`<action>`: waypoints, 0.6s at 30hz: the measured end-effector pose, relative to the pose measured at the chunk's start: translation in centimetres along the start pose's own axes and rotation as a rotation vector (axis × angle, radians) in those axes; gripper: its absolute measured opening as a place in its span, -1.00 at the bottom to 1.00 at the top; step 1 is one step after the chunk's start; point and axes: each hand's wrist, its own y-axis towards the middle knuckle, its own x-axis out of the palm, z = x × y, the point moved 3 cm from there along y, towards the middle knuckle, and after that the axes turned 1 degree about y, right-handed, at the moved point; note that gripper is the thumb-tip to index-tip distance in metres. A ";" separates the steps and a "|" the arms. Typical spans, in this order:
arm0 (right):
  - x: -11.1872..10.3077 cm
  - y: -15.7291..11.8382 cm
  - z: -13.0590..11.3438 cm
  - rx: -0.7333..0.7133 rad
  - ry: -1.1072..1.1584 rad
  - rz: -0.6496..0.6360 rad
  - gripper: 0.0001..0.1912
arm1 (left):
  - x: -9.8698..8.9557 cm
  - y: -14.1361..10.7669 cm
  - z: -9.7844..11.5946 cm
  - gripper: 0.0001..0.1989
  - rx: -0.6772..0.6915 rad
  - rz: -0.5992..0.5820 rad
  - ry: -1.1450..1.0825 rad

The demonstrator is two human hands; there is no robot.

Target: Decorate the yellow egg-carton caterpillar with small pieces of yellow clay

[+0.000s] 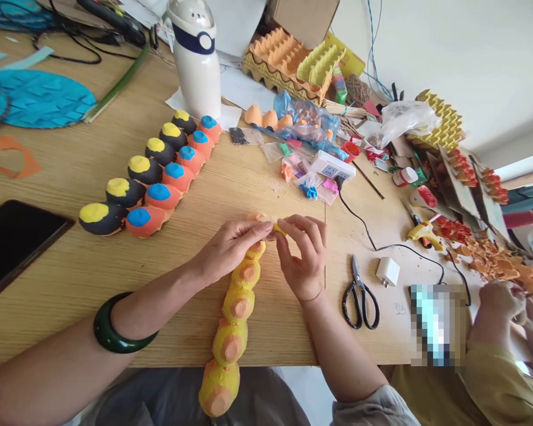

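"While I watch remotely, what's gripped?"

"I see left hand (231,244) and right hand (304,251), fingertips closed, pinching a yellow bit (279,229) over a knobbly strip (231,340) that overhangs the table (288,334)."

"Containers?"

"Orange pieces (302,122) show through a crinkled blue bag (286,105)."

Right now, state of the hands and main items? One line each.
Left hand: fingers together, grip unclear
Right hand: pinching yellow piece
Yellow strip: bump tips orange
Black cups: yellow-topped
Orange cups: blue-topped
Scissors: closed
Phone: screen dark
Bottle: upright
Power strip: one plug in
Charger: unplugged
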 end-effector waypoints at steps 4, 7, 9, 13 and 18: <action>-0.5 -0.1 0.7 0.151 0.070 0.182 -0.78 | 0.1 -0.2 0.5 -0.60 0.069 -0.039 0.128; -0.3 -0.1 1.0 0.119 0.100 0.125 -0.75 | 0.1 -0.3 0.8 -0.65 0.172 -0.039 0.230; 0.2 -0.2 1.4 0.174 0.188 0.038 -0.80 | 0.2 -0.3 1.0 -0.68 0.246 -0.053 0.286; 0.1 -0.5 2.8 0.557 0.491 0.287 -0.82 | 0.2 -0.4 1.1 -0.72 0.353 -0.087 0.346; 1.3 -0.7 2.8 0.768 0.818 0.238 -0.75 | -0.2 -0.4 0.9 -0.68 0.370 -0.018 0.342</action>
